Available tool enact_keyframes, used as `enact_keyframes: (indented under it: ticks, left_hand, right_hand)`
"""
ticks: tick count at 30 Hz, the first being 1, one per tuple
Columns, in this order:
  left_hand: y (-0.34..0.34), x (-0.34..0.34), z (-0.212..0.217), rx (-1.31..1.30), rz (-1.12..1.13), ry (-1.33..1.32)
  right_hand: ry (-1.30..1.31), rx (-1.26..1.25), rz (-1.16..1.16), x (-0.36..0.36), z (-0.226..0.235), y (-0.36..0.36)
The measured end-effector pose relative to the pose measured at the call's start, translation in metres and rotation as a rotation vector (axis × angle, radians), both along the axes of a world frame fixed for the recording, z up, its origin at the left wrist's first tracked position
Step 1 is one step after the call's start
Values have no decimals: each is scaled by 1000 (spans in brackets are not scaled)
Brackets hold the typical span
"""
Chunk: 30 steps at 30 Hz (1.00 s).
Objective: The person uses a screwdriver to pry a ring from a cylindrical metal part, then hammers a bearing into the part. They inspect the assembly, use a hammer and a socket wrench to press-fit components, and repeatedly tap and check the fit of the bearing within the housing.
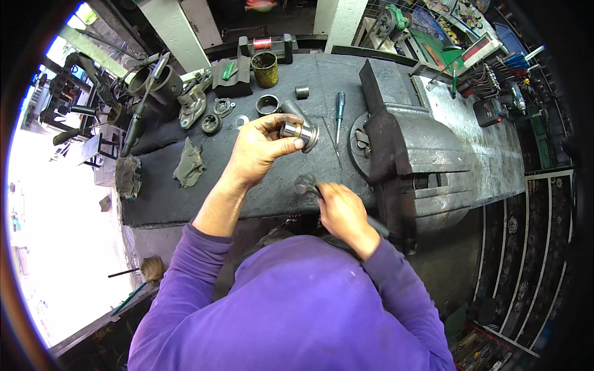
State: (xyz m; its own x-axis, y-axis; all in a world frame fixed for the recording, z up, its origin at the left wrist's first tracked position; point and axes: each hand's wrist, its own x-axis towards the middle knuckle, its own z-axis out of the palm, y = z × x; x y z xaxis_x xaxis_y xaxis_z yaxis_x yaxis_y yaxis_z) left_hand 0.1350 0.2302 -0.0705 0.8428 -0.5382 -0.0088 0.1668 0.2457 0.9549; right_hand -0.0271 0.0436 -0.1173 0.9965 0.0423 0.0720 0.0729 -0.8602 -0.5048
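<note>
Two grips, fingers (287,147) clamped — left hand (257,149) on flanged part (306,133), right hand (345,213) on hammer (305,184)

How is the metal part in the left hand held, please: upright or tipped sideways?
Tipped sideways: in the left hand, the metal part runs across the view, its wide rim toward the right.

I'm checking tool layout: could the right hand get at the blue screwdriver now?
Probably not yet: the right hand grips a hammer, though nothing visible blocks its way to the blue screwdriver.
</note>
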Motion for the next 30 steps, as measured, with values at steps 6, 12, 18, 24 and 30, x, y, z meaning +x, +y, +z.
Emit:
enact_keyframes:
  ticks: [6, 12, 18, 24, 30]
  left_hand:
    - [22, -20, 8, 9, 3, 20]
    - [13, -28, 11, -75, -85, 20]
    - [-54, -34, 32, -42, -303, -127]
    - [-162, -63, 68, 77, -445, -630]
    - [-202, -83, 74, 365, -355, -1167]
  right_hand:
    - [-117, -382, 114, 59, -84, 5]
    - [-275, -274, -31, 49, -77, 3]
    - [-97, 168, -106, -76, -35, -12]
    - [109, 273, -437, -180, -40, -36]
    - [40, 373, -625, -250, -73, -48]
